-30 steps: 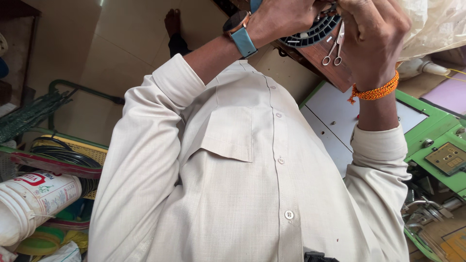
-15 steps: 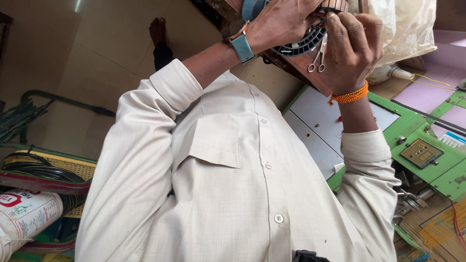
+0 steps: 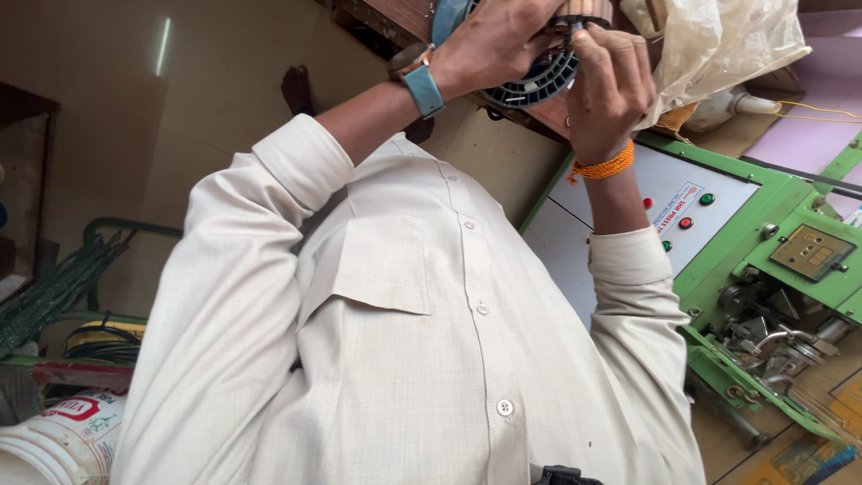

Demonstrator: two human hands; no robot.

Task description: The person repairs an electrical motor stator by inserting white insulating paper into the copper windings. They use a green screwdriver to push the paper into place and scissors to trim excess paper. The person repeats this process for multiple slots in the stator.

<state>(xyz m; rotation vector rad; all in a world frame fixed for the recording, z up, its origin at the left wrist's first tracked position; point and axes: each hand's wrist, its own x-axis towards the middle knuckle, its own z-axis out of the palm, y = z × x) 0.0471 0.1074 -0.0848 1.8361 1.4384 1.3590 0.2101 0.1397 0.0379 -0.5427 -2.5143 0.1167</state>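
A round dark ribbed part (image 3: 539, 76) with copper wire on top sits at the top of the view, held up between both hands. The left hand (image 3: 489, 40) grips its side, fingers closed on it. The right hand (image 3: 611, 81) is curled against its other edge, pinching near the wire. The work looks unfinished; I cannot tell how much is left. Beside them stands a green machine (image 3: 781, 207) with buttons.

soft even daylight, dim left corner, sharp focus, slight edge blur.

Round slotted part (image 3: 539, 76) cropped by top edge
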